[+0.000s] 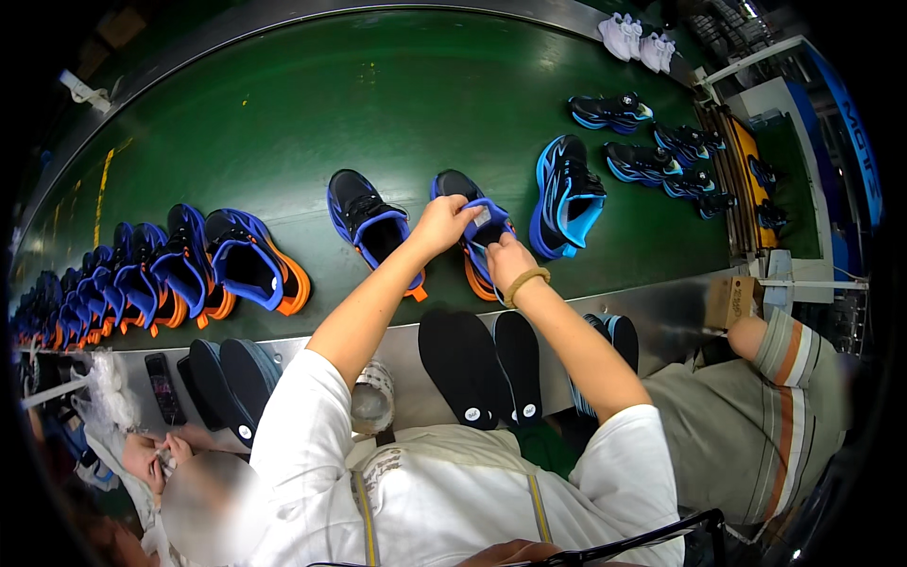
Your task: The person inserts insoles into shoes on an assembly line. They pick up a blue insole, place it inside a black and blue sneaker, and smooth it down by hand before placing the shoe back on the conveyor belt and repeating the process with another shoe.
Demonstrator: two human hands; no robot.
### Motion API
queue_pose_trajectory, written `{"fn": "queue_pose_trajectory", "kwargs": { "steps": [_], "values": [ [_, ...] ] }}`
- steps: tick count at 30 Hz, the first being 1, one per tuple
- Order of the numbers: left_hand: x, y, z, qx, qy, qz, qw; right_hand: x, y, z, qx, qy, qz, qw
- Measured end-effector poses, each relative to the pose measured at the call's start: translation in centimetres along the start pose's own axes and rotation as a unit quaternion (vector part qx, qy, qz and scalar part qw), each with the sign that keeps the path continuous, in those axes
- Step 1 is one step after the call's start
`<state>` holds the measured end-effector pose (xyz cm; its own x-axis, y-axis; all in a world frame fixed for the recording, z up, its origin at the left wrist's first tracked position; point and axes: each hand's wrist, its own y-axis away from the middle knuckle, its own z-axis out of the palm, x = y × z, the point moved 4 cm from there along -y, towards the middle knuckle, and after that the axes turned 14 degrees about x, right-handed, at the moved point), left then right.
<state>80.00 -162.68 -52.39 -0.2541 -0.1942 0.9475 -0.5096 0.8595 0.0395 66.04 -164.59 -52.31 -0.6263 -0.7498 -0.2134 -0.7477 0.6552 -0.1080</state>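
On the green conveyor belt, a black and blue sneaker with an orange heel lies between my hands. My left hand pinches the sneaker's tongue edge at the opening. At the collar, my right hand, a tan band on its wrist, is closed with its fingertips at the opening; a thin pale sliver shows beside them, too small to name. A similar sneaker stands to the left. To the right is a black sneaker with light-blue lining.
A row of sneakers runs along the belt's left. Black insoles lie on the metal ledge before me, with more insole stacks on both sides. A clear cup stands there. Co-workers sit left and right. More shoes are at far right.
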Motion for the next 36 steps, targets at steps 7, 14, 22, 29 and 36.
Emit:
{"fn": "queue_pose_trajectory", "kwargs": {
  "steps": [7, 14, 22, 29, 36],
  "values": [
    [0.2, 0.3, -0.5, 0.026, -0.081, 0.115, 0.99, -1.9, 0.5, -2.1, 0.124, 0.019, -0.028, 0.992],
    [0.6, 1.3, 0.0, 0.008, -0.04, -0.005, 0.999, -0.6, -0.4, -2.6, -0.226, 0.054, 0.115, 0.966],
    [-0.7, 1.0, 0.4, -0.027, -0.014, -0.062, 0.998, -0.8, 0.2, 0.9, -0.066, 0.072, -0.04, 0.994],
    [-1.2, 1.6, 0.8, 0.001, -0.021, -0.045, 0.999, 0.2, -0.9, 3.1, -0.146, 0.101, -0.009, 0.984],
    [-1.3, 1.7, 0.6, -0.006, -0.025, -0.045, 0.999, -0.4, -1.3, 4.0, -0.381, 0.226, -0.045, 0.895]
  ]
}}
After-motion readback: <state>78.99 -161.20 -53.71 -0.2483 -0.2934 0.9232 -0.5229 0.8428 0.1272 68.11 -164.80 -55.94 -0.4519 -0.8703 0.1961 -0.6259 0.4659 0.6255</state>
